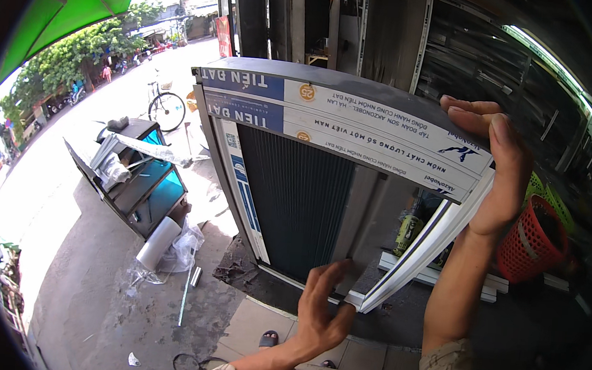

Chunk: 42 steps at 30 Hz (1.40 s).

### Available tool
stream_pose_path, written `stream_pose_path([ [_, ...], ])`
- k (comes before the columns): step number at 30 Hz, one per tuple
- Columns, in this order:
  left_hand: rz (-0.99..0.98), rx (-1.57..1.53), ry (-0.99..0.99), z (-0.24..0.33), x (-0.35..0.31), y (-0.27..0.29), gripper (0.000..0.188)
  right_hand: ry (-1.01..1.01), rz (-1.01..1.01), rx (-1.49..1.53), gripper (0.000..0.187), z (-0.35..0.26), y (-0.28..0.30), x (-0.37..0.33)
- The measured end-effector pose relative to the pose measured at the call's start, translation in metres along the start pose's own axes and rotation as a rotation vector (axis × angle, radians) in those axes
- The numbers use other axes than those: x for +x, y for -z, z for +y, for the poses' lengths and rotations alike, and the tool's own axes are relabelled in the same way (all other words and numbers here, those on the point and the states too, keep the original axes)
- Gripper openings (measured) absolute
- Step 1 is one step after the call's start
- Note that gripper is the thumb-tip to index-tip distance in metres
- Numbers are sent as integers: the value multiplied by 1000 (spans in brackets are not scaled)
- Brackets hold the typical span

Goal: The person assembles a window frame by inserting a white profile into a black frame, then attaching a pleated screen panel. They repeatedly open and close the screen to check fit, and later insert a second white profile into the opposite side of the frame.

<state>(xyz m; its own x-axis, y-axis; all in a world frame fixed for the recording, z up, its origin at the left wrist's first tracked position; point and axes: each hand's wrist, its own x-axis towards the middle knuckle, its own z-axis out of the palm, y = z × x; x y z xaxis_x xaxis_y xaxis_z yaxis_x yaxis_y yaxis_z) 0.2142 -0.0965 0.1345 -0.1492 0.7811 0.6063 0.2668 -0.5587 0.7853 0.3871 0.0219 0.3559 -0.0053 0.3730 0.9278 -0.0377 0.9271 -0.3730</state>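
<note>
A pleated screen door in a dark grey metal frame stands upright before me, with printed white and blue film on its top rail. The dark pleated mesh fills its left part and ends at a grey sliding bar. My right hand grips the frame's upper right corner, fingers over the top edge and thumb on the near side. Low down, my left hand curls its fingers at the bottom of the sliding bar, close to the lower rail. The far side of the bar is hidden.
A red plastic basket stands at the right beside white profiles on the floor. To the left are a low cart bearing wrapped pieces, a roll of clear film and a thin metal strip. Behind is a parked bicycle.
</note>
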Motion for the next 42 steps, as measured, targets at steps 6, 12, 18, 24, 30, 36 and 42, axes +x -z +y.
stream_pose_path([
  [6, -141, -55, 21, 22, -5, -17, 69, -1, -20, 52, 47, -7, 6, -2],
  [12, -153, -32, -154, 10, 24, 30, 42, 1, -141, 31, 37, -14, 8, 5],
  [18, 586, 49, -532, 23, 160, 163, 39, -43, -180, -115, 46, -25, 13, 8],
  [24, -4, -294, -270, 38, 259, 184, 50, -49, -207, -118, 48, -15, 18, 7],
  [30, 72, -305, -311, 21, 258, 156, 41, -172, -27, 210, 98, 4, 21, -52],
  [36, 105, -272, -361, 17, 263, 154, 41, -503, -28, -21, 76, 7, 14, -147],
  [42, 91, -324, -316, 12, 266, 155, 41, -527, -113, -100, 47, -2, 16, -145],
])
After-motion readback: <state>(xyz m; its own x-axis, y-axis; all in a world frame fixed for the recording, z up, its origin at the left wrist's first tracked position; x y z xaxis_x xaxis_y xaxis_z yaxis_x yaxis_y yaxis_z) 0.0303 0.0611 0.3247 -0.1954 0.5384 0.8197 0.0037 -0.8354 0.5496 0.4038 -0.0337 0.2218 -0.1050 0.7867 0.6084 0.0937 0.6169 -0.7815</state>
